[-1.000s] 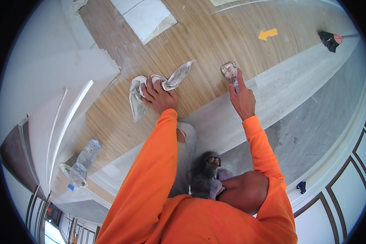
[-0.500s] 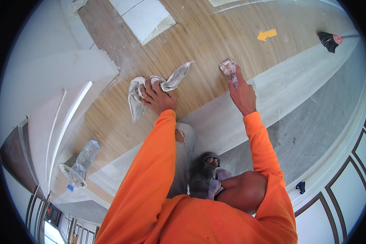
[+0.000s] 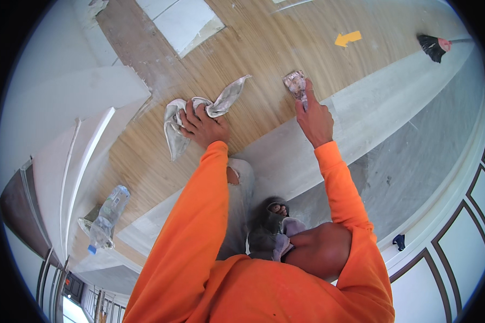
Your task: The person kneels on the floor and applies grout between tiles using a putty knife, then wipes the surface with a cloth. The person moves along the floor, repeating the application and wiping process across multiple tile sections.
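Observation:
My left hand (image 3: pixel 203 125) lies palm down on a crumpled, dirty white rag (image 3: pixel 177 141), its fingers spread over the cloth. One end of the rag trails out beyond the fingertips. In my right hand (image 3: pixel 316 121) is a putty knife (image 3: pixel 295 83) smeared with whitish and pinkish residue, its broad end pointing away from me. It is held low over the wood-grain floor (image 3: pixel 264 102) or touching it; I cannot tell which. The fingers close around its handle, which is mostly hidden.
A clear plastic bottle (image 3: pixel 112 212) with a blue cap lies at left beside a transparent container (image 3: pixel 90 222). A black broom head (image 3: pixel 432 48) is at the far right. White tiles (image 3: pixel 183 24), a yellow arrow (image 3: pixel 348 39) and a grey strip (image 3: pixel 296 148) mark the floor. A white wall edge (image 3: pixel 140 89) juts in from the left.
The view has tilted slightly, so the scene sits a little further left and up. Both hands keep about the same places on the floor, and their holds look unchanged.

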Demonstrator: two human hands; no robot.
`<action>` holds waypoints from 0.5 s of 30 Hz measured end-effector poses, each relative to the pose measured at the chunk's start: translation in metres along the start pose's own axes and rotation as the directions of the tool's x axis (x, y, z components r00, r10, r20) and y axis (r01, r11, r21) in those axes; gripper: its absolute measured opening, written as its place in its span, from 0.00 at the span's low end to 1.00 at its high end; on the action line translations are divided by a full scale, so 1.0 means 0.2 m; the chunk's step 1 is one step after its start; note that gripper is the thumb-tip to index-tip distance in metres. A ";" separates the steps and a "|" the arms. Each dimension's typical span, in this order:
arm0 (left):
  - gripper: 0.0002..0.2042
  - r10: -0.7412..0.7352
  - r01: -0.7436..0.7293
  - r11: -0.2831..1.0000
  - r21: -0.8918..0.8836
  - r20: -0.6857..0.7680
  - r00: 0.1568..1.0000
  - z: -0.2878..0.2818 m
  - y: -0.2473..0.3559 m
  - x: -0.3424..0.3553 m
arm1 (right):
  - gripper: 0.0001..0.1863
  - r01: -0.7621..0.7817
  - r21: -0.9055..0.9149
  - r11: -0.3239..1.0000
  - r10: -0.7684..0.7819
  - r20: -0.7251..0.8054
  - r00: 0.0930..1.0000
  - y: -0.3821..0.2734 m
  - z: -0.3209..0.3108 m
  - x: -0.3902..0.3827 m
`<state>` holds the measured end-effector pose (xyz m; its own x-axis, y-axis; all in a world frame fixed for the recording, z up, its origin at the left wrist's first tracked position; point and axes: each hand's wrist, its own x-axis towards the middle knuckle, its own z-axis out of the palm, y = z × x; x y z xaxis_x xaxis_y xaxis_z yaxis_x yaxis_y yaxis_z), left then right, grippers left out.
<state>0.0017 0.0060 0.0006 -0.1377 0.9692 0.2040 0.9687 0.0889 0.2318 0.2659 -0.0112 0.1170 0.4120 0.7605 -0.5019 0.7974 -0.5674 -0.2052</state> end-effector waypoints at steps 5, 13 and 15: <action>0.18 -0.006 0.005 1.000 0.020 0.007 1.000 -0.01 0.00 0.00 | 0.37 -0.045 -0.010 0.999 0.045 0.043 0.998 -0.01 -0.01 -0.05; 0.19 -0.015 0.015 1.000 -0.010 0.005 1.000 0.00 0.00 -0.01 | 0.37 -0.030 -0.059 0.998 0.030 0.003 1.000 -0.01 0.01 -0.06; 0.20 -0.006 0.006 1.000 -0.010 0.009 1.000 0.01 0.00 0.00 | 0.37 -0.028 -0.051 0.998 0.028 0.003 1.000 -0.01 0.01 -0.06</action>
<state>0.0022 0.0058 -0.0005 -0.1417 0.9706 0.1945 0.9657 0.0923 0.2428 0.2588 -0.0191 0.1218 0.4327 0.7434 -0.5101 0.8073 -0.5713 -0.1478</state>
